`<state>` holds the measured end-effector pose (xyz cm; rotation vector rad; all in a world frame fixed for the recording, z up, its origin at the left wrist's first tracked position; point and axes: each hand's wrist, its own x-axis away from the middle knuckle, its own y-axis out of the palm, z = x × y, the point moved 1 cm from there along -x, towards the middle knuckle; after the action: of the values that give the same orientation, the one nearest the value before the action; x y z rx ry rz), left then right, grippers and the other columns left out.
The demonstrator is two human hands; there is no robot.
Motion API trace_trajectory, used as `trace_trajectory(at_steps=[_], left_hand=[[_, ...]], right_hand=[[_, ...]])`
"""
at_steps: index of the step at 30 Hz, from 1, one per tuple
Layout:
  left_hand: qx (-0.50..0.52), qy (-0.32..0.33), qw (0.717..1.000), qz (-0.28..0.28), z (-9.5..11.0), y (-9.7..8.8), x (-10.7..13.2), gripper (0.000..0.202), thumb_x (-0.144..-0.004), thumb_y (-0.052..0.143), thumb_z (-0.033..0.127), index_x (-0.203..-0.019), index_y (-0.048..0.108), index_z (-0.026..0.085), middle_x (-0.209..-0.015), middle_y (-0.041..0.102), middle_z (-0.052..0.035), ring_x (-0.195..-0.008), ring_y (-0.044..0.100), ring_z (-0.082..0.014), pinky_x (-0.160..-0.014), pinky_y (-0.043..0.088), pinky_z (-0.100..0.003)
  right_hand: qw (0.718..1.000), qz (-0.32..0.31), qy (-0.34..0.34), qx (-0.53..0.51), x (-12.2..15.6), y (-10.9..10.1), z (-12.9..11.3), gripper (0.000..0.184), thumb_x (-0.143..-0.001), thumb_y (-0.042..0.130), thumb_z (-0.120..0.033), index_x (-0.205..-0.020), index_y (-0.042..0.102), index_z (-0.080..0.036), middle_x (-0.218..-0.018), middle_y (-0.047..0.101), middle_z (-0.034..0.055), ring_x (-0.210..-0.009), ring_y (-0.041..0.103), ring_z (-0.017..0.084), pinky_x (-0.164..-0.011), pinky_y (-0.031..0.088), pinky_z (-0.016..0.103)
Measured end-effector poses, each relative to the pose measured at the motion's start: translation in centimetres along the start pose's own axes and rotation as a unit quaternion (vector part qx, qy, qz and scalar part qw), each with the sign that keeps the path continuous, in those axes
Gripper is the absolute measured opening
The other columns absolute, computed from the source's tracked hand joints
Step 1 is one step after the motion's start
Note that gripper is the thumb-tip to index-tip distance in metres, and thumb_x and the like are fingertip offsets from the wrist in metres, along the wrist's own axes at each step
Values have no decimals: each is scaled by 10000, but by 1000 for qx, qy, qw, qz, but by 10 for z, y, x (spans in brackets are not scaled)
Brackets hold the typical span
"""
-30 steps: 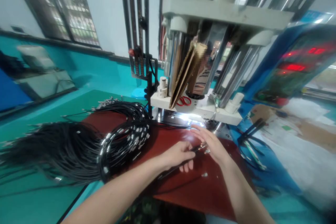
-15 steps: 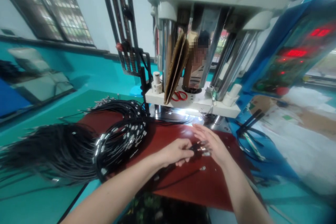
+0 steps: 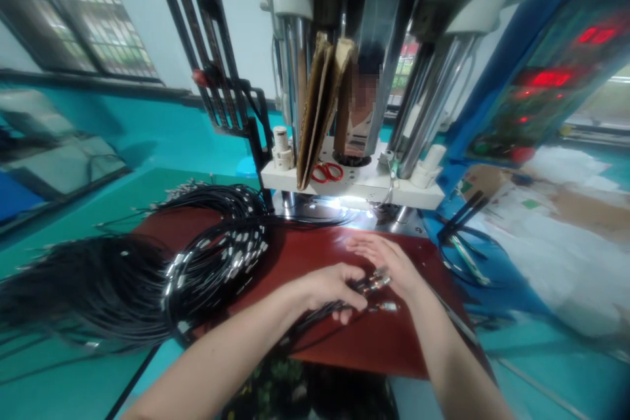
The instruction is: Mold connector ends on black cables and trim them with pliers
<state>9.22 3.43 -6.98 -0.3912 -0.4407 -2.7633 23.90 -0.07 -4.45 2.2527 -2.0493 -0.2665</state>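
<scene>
My left hand (image 3: 337, 290) is closed around a small bunch of black cables (image 3: 322, 312), whose metal connectors (image 3: 378, 281) stick out past the thumb to the right. With fingers stretched toward the press, my right hand (image 3: 386, 262) stands on edge, its palm close against those connector ends; whether it touches them I cannot tell. Below the bunch, one loose connector (image 3: 390, 306) lies lower than the others over the red-brown mat (image 3: 374, 348). Left of my hands lies a big coil of black cables (image 3: 216, 262) with silvery connectors along it.
A press machine (image 3: 354, 187) with a lit gap under its white plate stands ahead. Red-handled scissors (image 3: 327, 172) and folded cardboard (image 3: 315, 111) rest on that plate. More cables (image 3: 73, 282) spread over the green table at left. A control box with red digits (image 3: 551, 79) stands right.
My right hand's palm is now nearer the connector ends, and the connectors sit more closely together. The whole view has shifted slightly.
</scene>
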Motion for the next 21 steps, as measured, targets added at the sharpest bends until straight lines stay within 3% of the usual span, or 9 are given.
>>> trace_trajectory(at_steps=[5, 8, 11, 15, 18, 21], left_hand=[[-15, 27, 993, 113, -3, -3, -5, 281, -583, 708, 241, -737, 486, 162, -488, 465, 83, -292, 391, -39, -272, 250, -134], [-4, 53, 992, 117, 0, -2, -3, 264, -642, 668, 307, -751, 481, 156, -540, 515, 50, -332, 437, -46, -291, 270, -133], [19, 58, 993, 97, 1, -3, 0, 251, -704, 604, 356, -745, 486, 138, -504, 527, 26, -381, 482, -65, -355, 362, -152], [-51, 53, 986, 151, -4, -1, -1, 188, -717, 567, 297, -701, 473, 134, -449, 510, 24, -373, 488, -85, -361, 400, -177], [-125, 83, 971, 184, -4, 7, -8, 150, -744, 515, 274, -754, 502, 125, -553, 540, 9, -393, 504, -80, -341, 395, -169], [-130, 97, 972, 170, 0, 13, -13, 203, -775, 473, 278, -898, 499, 118, -692, 558, -16, -417, 529, -75, -341, 407, -170]], right_hand=[[998, 34, 33, 33, 5, 0, 8, 325, -801, 531, -423, -989, 629, -177, -1033, 646, 100, -980, 586, 223, -911, 408, 418], [991, 78, 47, 98, 9, 0, 13, 322, -793, 540, -422, -1021, 614, -207, -1083, 627, 82, -996, 575, 221, -897, 419, 395], [990, 78, 42, 114, 12, 2, 17, 340, -804, 517, -437, -1049, 603, -218, -1107, 617, 80, -1012, 567, 219, -895, 421, 382], [989, 88, 37, 116, 13, 8, 19, 370, -810, 501, -452, -1047, 607, -190, -1071, 631, 100, -1011, 569, 218, -916, 403, 385], [988, 91, 38, 120, 11, 14, 17, 393, -808, 491, -468, -1048, 614, -182, -1062, 635, 102, -981, 582, 214, -906, 410, 380], [988, 82, 41, 125, 9, 21, 15, 400, -815, 470, -475, -1043, 626, -185, -1055, 639, 95, -986, 580, 213, -909, 408, 377]])
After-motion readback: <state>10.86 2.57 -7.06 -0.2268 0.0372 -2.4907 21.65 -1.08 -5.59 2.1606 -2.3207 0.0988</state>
